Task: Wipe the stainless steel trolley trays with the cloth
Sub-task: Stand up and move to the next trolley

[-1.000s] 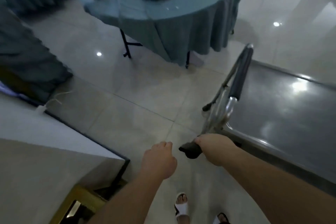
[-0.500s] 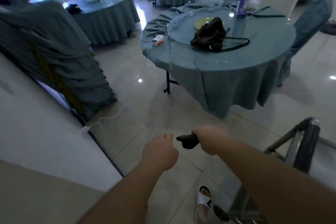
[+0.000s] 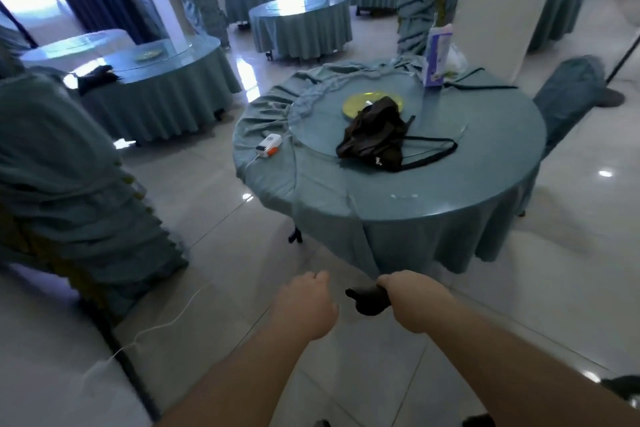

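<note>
My right hand (image 3: pixel 412 302) grips a dark bunched cloth (image 3: pixel 367 302), which sticks out to the left of my fist. My left hand (image 3: pixel 304 305) hovers just left of it with its fingers curled into a loose fist, and nothing shows in it. Both hands are held out over the tiled floor. Only a dark bit of the trolley handle (image 3: pixel 623 388) shows at the lower right edge. The steel trays are out of view.
A round table with a teal cloth (image 3: pixel 398 204) stands straight ahead, bearing a dark bag (image 3: pixel 374 139), a yellow plate (image 3: pixel 356 102), a white device (image 3: pixel 268 146) and a carton (image 3: pixel 436 59). Covered chairs (image 3: pixel 62 184) stand at the left. A white cable (image 3: pixel 156 326) trails on the floor.
The view has lifted away from the trolley toward the room, so the tray and handle have dropped out of sight. Both hands keep their pose, the right still gripping the cloth.
</note>
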### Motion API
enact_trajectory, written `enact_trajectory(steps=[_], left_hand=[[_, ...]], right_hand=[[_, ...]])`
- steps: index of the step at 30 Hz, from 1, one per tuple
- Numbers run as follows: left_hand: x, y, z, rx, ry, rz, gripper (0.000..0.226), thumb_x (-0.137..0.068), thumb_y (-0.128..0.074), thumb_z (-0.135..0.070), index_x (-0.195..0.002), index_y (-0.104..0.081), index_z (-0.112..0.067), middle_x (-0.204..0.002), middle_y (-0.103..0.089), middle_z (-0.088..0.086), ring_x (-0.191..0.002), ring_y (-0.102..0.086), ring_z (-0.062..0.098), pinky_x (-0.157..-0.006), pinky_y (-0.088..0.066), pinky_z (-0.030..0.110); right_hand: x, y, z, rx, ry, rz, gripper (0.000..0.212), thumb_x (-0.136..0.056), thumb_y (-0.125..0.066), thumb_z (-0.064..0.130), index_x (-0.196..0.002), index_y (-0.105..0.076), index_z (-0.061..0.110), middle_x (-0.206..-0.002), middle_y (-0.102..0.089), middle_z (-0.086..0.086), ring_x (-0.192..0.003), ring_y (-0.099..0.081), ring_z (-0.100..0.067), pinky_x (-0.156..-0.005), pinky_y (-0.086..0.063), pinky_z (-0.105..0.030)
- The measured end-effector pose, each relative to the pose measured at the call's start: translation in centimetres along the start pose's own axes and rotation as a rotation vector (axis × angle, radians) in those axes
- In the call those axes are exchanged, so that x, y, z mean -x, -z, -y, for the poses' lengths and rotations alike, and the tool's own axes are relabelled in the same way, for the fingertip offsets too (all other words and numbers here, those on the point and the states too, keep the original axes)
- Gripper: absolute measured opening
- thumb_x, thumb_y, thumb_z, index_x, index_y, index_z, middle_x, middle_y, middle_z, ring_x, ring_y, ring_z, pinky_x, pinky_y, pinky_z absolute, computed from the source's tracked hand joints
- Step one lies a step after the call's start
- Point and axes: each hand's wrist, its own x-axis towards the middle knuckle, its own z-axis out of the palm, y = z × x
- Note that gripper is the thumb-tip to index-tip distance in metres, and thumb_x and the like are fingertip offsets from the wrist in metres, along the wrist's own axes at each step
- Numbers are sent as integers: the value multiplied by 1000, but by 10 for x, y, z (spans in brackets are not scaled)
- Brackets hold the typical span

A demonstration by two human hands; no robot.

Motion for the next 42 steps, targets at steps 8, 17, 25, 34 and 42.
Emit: enact_trajectory(steps=[8,17,25,34,42], left_hand=[[-189,61,-69,-63,-300,-16,45,-103,-46,-41,-144,-46,-23,-144,-54,5,-131,-52,28,-105,-43,45],[-318,105,-199,-190,-657,67,47,-104,-44,-38,-147,-47,-20,-147,-53,5,-133,-53,28,-105,-44,44],[-381,99,-369,-315,-868,99,47,-100,-46,-32,-145,-47,-19,-143,-55,5,-130,-54,29,-104,-45,44],[-413,112,-606,-300,-1002,97,56,-98,-45,-38,-152,-44,-23,-151,-52,2,-131,-54,28,-101,-46,45],[-426,71,-783,-443,-1229,158,58,-100,-45,-41,-155,-41,-25,-150,-52,-2,-130,-54,26,-98,-46,41]], right_hand=[[-96,59,-95,-193,-256,-107,39,-93,-63,10,-128,-54,25,-124,-61,-3,-113,-61,-23,-95,-51,-36],[-110,80,-223,-494,-638,-231,37,-87,-56,8,-117,-57,29,-107,-64,1,-97,-64,-22,-88,-57,-41],[-99,57,-378,-708,-866,-269,45,-84,-53,4,-120,-59,30,-93,-60,5,-81,-63,-15,-66,-50,-30],[-31,67,-560,-826,-1007,-327,44,-85,-48,2,-120,-56,28,-96,-62,3,-86,-65,-19,-64,-48,-30],[11,23,-672,-988,-1164,-431,48,-85,-45,0,-122,-58,28,-108,-64,2,-95,-65,-20,-82,-56,-39]])
